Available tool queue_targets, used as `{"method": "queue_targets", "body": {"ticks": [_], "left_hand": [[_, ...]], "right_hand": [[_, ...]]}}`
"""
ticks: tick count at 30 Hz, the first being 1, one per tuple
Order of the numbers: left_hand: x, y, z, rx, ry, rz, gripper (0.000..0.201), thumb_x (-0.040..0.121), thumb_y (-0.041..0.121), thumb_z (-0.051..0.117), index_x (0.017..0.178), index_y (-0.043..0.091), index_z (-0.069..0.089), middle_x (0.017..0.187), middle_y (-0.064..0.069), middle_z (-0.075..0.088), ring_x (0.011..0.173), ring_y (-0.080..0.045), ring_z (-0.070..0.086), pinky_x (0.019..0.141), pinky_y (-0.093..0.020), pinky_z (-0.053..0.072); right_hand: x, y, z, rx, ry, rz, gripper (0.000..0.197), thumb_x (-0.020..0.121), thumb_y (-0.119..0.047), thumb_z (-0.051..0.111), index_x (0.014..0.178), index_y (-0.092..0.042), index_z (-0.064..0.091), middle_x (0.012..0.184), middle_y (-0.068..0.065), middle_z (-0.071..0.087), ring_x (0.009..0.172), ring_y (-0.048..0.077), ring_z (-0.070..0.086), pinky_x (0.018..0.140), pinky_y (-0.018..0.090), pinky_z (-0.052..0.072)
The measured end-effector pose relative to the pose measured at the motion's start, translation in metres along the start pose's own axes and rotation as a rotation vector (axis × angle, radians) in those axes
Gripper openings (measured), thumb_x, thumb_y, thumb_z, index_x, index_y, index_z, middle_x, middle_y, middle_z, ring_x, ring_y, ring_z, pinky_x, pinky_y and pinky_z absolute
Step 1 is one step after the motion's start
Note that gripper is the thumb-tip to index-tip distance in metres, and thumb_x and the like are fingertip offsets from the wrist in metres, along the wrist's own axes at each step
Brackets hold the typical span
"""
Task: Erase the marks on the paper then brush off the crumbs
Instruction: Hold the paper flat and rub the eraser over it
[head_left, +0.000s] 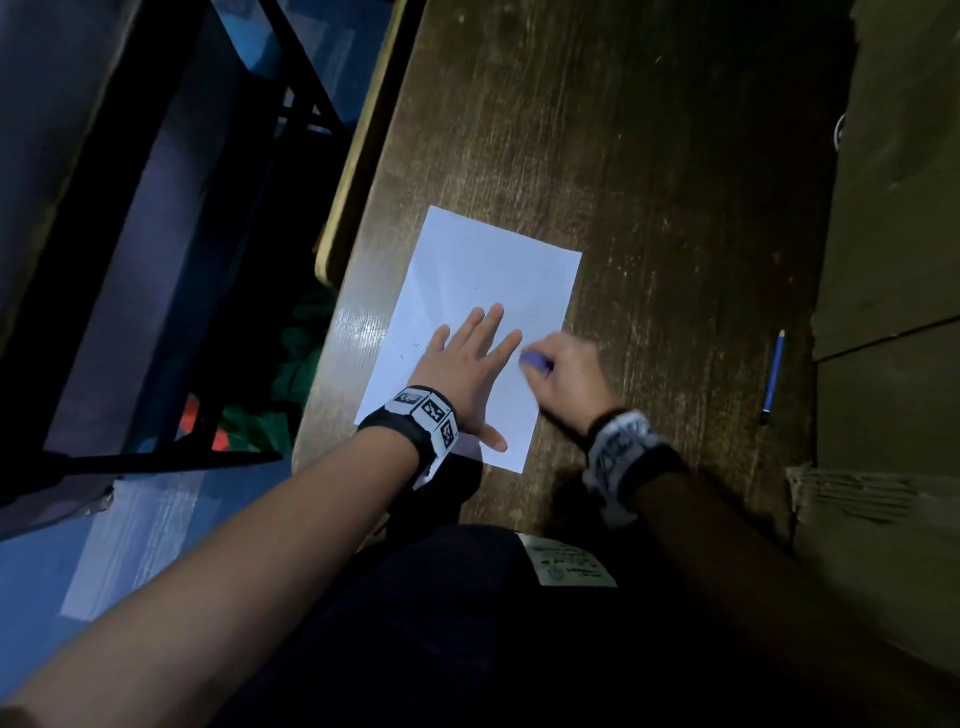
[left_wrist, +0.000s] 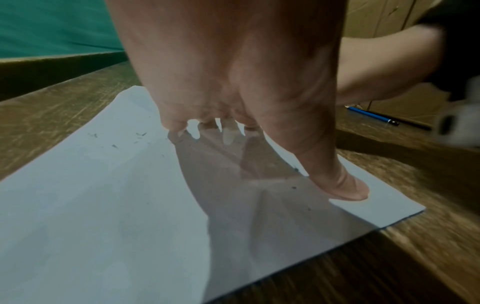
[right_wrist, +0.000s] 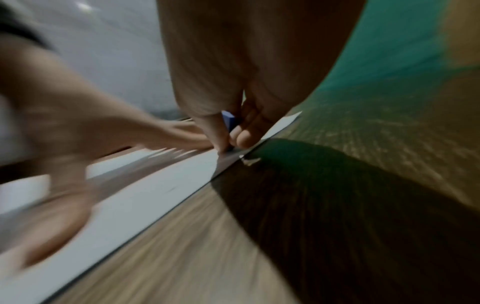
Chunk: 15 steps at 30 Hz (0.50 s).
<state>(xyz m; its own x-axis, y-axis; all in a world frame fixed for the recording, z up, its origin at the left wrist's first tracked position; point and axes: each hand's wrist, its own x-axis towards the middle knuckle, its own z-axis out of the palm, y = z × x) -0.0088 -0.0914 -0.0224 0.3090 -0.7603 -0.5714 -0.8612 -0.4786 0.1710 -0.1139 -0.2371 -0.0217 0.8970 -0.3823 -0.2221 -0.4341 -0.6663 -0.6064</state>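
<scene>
A white sheet of paper (head_left: 483, 275) lies on the dark wooden table (head_left: 649, 156). My left hand (head_left: 470, 364) lies flat on its lower half with the fingers spread straight, and the thumb (left_wrist: 337, 181) presses near the sheet's near edge. My right hand (head_left: 569, 369) pinches a blue eraser (head_left: 536, 361) against the paper's right edge, just right of the left fingertips. In the right wrist view the eraser (right_wrist: 228, 120) shows between thumb and fingers, blurred. Small dark crumbs (left_wrist: 140, 134) dot the paper's left part.
A blue pencil (head_left: 773, 376) lies on the table to the right of the paper, beside cardboard boxes (head_left: 893, 260) along the right side. The table's left edge (head_left: 358, 171) drops to a blue floor with a black frame (head_left: 244, 218).
</scene>
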Motion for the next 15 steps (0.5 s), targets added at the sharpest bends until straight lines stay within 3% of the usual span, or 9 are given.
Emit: {"method": "queue_targets", "body": {"ticks": [2,3,4,7,9,11,13,15], "left_hand": [[0.000,0.001,0.001,0.001,0.002,-0.005,0.149,0.058,0.083,0.077,0.162,0.025,-0.012,0.166,-0.008,-0.030,0.155,-0.030,-0.019,0.126,-0.055,0.004],[0.001,0.001,0.002,0.003,0.006,-0.009,0.149,0.057,0.083,0.077,0.162,0.025,-0.012,0.166,-0.008,-0.030,0.155,-0.030,-0.019,0.126,-0.055,0.004],[0.001,0.000,0.003,0.001,0.010,-0.011,0.150,0.056,0.083,0.077,0.162,0.025,-0.011,0.166,-0.008,-0.030,0.155,-0.030,-0.019,0.126,-0.055,0.004],[0.003,-0.002,0.007,-0.013,0.018,-0.006,0.150,0.055,0.083,0.077,0.162,0.025,-0.010,0.165,-0.007,-0.031,0.155,-0.029,-0.020,0.126,-0.056,0.004],[0.004,-0.003,0.006,-0.012,0.016,-0.004,0.152,0.055,0.083,0.078,0.162,0.025,-0.012,0.165,-0.007,-0.032,0.155,-0.029,-0.021,0.126,-0.056,0.004],[0.004,-0.002,0.005,-0.004,0.011,-0.004,0.153,0.054,0.084,0.078,0.162,0.025,-0.014,0.165,-0.007,-0.032,0.155,-0.029,-0.021,0.126,-0.055,0.003],[0.003,-0.001,0.005,-0.002,0.009,-0.010,0.156,0.053,0.085,0.077,0.161,0.022,-0.015,0.166,-0.007,-0.030,0.155,-0.028,-0.020,0.126,-0.054,0.003],[0.003,-0.001,0.005,0.004,0.010,-0.020,0.159,0.052,0.087,0.076,0.161,0.017,-0.016,0.166,-0.006,-0.030,0.155,-0.027,-0.020,0.126,-0.053,0.003]], "right_hand": [[0.017,0.004,-0.003,0.046,0.191,0.088,0.008,0.089,-0.015,0.067,0.091,-0.013,0.074,0.089,0.003,0.064,0.077,0.014,0.060,0.077,0.027,0.054],[0.014,0.002,0.002,0.062,0.208,0.105,0.007,0.089,-0.015,0.067,0.092,-0.012,0.074,0.090,0.003,0.064,0.077,0.015,0.060,0.076,0.026,0.052],[0.002,-0.002,0.009,0.068,0.160,0.111,0.007,0.089,-0.014,0.066,0.089,-0.012,0.073,0.088,0.004,0.063,0.076,0.016,0.059,0.074,0.026,0.051],[-0.048,-0.022,0.021,0.063,-0.169,-0.019,0.012,0.086,-0.009,0.064,0.075,-0.007,0.068,0.078,0.008,0.059,0.069,0.023,0.055,0.066,0.028,0.042],[-0.042,-0.021,0.012,0.047,-0.265,-0.055,0.013,0.085,-0.012,0.064,0.073,-0.009,0.067,0.077,0.005,0.059,0.069,0.020,0.056,0.066,0.028,0.043],[-0.008,-0.014,0.002,0.014,-0.108,-0.018,0.016,0.088,-0.017,0.063,0.074,-0.012,0.067,0.077,0.001,0.058,0.068,0.017,0.054,0.067,0.027,0.043],[0.020,-0.007,-0.004,0.020,0.094,0.051,0.011,0.090,-0.018,0.065,0.088,-0.011,0.073,0.084,0.003,0.062,0.074,0.016,0.058,0.071,0.025,0.047],[0.021,-0.006,0.005,0.037,0.165,0.095,0.011,0.091,-0.016,0.065,0.094,-0.010,0.073,0.090,0.006,0.064,0.078,0.019,0.061,0.075,0.029,0.052]]}}
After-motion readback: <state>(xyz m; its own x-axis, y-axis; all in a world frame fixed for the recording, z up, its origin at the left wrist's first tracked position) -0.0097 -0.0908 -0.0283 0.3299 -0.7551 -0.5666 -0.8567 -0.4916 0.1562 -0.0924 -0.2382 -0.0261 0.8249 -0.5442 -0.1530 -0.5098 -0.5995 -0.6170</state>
